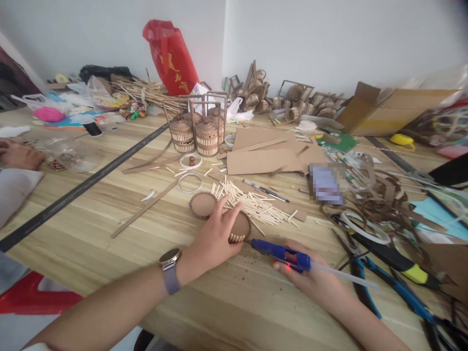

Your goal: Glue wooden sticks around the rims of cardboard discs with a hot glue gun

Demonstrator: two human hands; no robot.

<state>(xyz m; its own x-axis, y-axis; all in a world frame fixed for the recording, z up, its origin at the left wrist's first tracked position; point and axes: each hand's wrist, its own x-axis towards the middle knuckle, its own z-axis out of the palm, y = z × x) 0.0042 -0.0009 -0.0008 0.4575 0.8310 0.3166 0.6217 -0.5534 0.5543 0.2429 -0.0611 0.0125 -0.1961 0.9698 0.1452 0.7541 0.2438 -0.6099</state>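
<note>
Co-worker's hand [22, 153]: rests on the left side of the table [95, 243], near clear plastic packaging [75, 153].
Dark strip [84, 183]: runs slantwise from the near left toward the lidded baskets.
Red bag [171, 58]: leans at the far side, gold writing on its front.
Lidded baskets [207, 140]: stand upright in a group under tall handles, nearer than the bag.
White rings [190, 191]: two lie flat; brown beads sit within the far one.
Round base [202, 204]: lies flat, just left of the half-built basket.
Left hand [214, 236]: watch at the wrist; its grip is around the half-built basket, fingers over the far rim, thumb by the near wall.
Half-built basket [242, 226]: sits mid-table; short sticks line its near wall.
Loose sticks [265, 207]: heaped just beyond it, a pen [266, 190] behind them.
Glue gun [280, 251]: red light glowing, nozzle at the basket's near wall.
Right hand [309, 275]: grip closed around the glue gun.
Pliers [361, 280]: lie on the near right.
</note>
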